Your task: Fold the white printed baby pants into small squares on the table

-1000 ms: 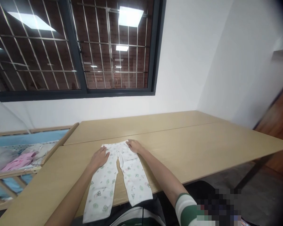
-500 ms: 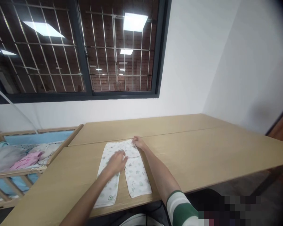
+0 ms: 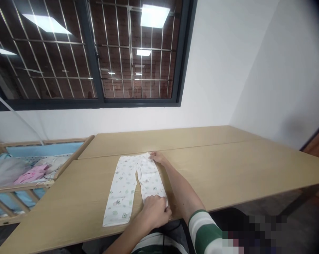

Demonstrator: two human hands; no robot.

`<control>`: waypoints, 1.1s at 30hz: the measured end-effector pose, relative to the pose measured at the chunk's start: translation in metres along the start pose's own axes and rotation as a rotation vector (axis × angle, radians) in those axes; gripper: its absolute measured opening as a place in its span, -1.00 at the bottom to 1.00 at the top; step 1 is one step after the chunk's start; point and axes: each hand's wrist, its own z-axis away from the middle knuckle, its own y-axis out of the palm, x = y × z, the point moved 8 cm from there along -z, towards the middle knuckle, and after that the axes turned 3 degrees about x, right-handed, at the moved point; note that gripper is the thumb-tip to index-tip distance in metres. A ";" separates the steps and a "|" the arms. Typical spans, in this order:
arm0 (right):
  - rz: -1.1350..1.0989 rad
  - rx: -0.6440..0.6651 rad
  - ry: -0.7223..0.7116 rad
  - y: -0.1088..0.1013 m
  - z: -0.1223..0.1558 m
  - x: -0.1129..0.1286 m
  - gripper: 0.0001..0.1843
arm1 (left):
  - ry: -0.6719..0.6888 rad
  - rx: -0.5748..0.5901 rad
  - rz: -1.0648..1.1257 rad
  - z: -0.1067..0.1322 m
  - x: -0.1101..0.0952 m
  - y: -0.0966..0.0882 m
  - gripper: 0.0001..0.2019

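White baby pants (image 3: pixel 123 187) with a small green and grey print lie spread on the wooden table, waistband at the far side and both legs toward me. At the right end of the waistband, my right hand (image 3: pixel 158 157) has its fingers closed on the corner. My left hand (image 3: pixel 156 211) is curled over the hem of the right leg, gripping it near the table's front edge; that hem is hidden beneath the hand. The left leg lies flat, untouched.
The wooden table (image 3: pixel 214 169) reaches far to the right, with a seam along its back part. A wooden crib (image 3: pixel 21 188) with blue lining and a pink cloth (image 3: pixel 33 174) adjoins it on the left. Behind are a white wall and a barred window (image 3: pixel 133 53).
My left hand has moved from the middle of the pants down to the right leg's hem and closed there. My right hand has stayed at the waistband corner. The view has tilted slightly down.
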 end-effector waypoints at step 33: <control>-0.154 0.025 -0.073 0.177 0.002 0.085 -0.71 | -0.306 -0.332 0.706 0.149 0.172 -0.034 -0.39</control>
